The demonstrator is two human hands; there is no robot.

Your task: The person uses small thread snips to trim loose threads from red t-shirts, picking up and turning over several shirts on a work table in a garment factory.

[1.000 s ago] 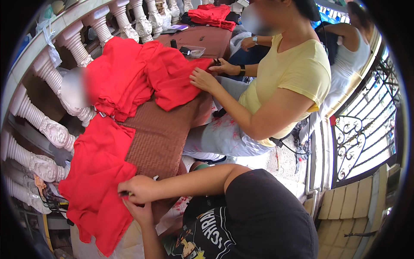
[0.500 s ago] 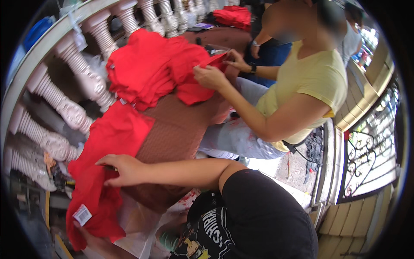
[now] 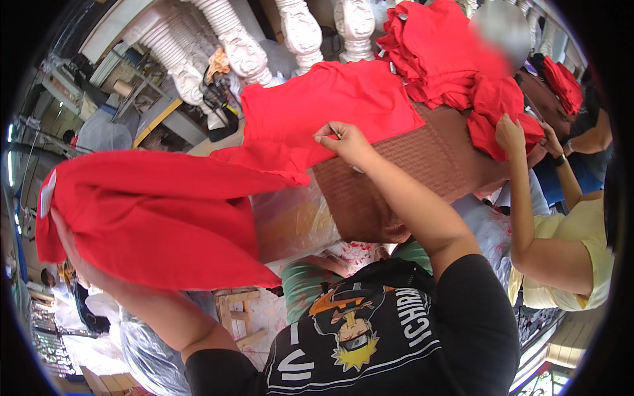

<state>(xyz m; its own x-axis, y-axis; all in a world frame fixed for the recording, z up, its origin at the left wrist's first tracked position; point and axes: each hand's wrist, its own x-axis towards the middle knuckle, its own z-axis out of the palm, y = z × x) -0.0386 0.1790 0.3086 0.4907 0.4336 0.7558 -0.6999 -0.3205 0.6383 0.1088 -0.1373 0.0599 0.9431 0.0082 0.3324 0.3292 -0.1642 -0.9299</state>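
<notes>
Since half a second ago the red T-shirt [image 3: 158,218] has come up off the brown woven surface [image 3: 409,165]: its near end, which hung down over the edge, is now lifted and spread wide toward the left, with a white label showing at its far left corner. The right hand [image 3: 347,142], which lay flat on the cloth, now sits higher on the surface with its grip pinched on the shirt's edge, thumb and fingers closed on the fabric. The left hand [image 3: 63,228] is mostly hidden behind the raised cloth; it carries the shirt's left end, though how its fingers close cannot be told.

The far part of the T-shirt lies flat on the surface, just beside a heap of red garments [image 3: 449,59] piled at the far end. A co-worker in a yellow top [image 3: 574,251] stands on the right, one hand [image 3: 510,132] touching that heap. White balusters [image 3: 300,33] run along behind the surface. A clear plastic bag [image 3: 290,224] hangs below the surface edge, under the lifted shirt.
</notes>
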